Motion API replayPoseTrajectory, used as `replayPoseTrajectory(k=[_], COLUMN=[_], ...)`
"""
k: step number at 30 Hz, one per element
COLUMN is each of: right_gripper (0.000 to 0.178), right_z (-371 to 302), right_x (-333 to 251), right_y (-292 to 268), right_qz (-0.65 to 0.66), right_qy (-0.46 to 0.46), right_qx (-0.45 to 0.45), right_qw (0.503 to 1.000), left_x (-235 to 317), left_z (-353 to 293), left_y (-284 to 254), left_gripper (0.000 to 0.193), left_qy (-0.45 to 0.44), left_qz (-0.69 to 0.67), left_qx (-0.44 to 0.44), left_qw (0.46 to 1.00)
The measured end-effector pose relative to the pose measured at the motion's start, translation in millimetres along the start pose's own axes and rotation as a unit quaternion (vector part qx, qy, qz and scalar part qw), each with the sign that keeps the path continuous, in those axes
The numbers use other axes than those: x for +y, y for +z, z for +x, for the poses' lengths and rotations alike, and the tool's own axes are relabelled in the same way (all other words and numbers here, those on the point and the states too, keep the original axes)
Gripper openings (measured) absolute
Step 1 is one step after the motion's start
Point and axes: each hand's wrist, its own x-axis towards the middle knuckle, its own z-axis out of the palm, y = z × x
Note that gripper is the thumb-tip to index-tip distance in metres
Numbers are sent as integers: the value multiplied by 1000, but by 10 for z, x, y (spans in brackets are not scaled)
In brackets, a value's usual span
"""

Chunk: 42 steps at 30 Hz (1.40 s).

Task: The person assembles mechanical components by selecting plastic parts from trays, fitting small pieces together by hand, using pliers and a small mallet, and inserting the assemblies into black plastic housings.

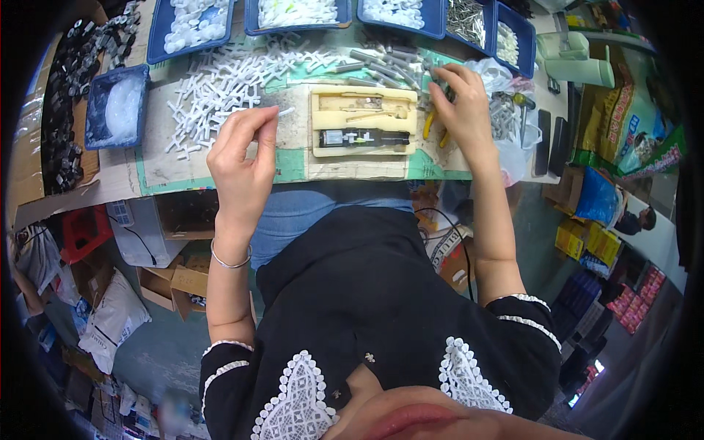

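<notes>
My left hand [242,150] is closed in a pinch on a small white plastic piece [286,112], held above the bench to the left of a cream-coloured fixture block [364,94]. In the block's front slot lies a black device body [367,138] with white and metal parts showing inside. My right hand [466,110] is open, thumb and fingers apart, just right of a loose group of grey, translucent cylinders [389,66]. Yellow-handled pliers [430,125] lie between the block and my right hand. A heap of white branched plastic pieces [220,88] spreads behind my left hand.
Blue bins [242,16] of small white and metal parts line the back edge. Another blue tray [92,117] and black parts [62,139] sit at the left. Plastic bags [511,158] of parts and a pale green holder [587,72] stand at the right.
</notes>
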Motion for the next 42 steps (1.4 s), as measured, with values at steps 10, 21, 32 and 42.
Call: replayPoseTrajectory(k=[10,21,32,42], right_gripper=[16,11,18,22], right_z=[436,291,278,306], right_x=[-176,4,-239,-265], right_y=[47,36,-60,-133], right_qz=[-11,212,102,-36], right_qy=[15,104,72,-41], right_qx=[-173,-97,-186,-193], right_qw=[985,967,975,980], left_x=[81,-166,-820,-842], left_z=[19,361,778,877], left_y=[-50,-1293,-1657,-1603], left_gripper=[11,13,6,6], left_qy=[-25,1,124,130], left_qz=[2,167,453,487], left_qx=[24,182,-32,-91], left_qw=[999,969,882,859])
